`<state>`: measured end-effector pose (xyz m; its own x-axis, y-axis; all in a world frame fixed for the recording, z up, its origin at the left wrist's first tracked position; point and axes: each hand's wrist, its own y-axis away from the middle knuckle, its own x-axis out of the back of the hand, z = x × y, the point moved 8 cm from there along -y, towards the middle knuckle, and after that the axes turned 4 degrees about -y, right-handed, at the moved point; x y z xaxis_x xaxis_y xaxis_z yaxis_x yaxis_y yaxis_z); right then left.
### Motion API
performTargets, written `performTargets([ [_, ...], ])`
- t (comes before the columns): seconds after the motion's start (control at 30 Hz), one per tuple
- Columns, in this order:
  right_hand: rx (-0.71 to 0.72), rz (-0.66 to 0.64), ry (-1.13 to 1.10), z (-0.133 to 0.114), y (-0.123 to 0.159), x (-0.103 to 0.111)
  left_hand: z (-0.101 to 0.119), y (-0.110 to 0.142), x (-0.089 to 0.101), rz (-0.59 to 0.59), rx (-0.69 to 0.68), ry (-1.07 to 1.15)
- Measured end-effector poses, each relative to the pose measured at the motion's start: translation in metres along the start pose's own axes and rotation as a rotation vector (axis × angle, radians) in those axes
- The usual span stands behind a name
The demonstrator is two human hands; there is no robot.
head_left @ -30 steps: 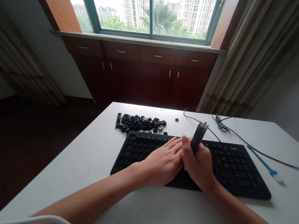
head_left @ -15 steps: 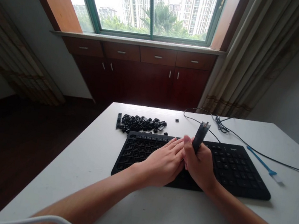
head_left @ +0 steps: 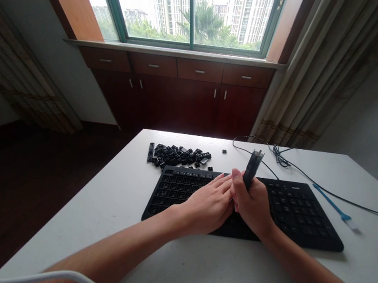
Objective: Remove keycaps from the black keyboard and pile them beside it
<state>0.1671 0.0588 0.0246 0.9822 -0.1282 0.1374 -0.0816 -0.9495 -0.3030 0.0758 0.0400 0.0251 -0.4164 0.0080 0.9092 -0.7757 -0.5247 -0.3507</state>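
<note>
Apparently, the right hand (head_left: 254,204) has its fingers wrapped around a dark tool (head_left: 252,166), which stands a little tilted; its upper end rises above the thumb, and its lower end is hidden. The left hand (head_left: 207,207) lies against the right one, with the fingers rather straight and side by side; whether they hold something underneath, I cannot tell. Both hands are over the middle of the keyboard (head_left: 306,218), which rests on the white table (head_left: 160,267). In its left part the sockets show without keys, while in its right part keys sit in place. Just behind it lies a heap of loose keys (head_left: 180,156). From this, I judge that the step in hand is working at the keys with the tool. Such a move calls for a firm grip and a steady keyboard.
</note>
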Motion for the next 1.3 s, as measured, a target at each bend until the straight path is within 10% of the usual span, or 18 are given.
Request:
performTargets([
  [0.23,0.185,-0.011,0.215,-0.015,-0.004,-0.005,-0.003,-0.001,-0.005,0.033,0.070,-0.009],
  [1.3,-0.057,0.099,-0.232,-0.004,-0.002,0.013,-0.018,0.008,0.015,0.076,0.199,0.212],
])
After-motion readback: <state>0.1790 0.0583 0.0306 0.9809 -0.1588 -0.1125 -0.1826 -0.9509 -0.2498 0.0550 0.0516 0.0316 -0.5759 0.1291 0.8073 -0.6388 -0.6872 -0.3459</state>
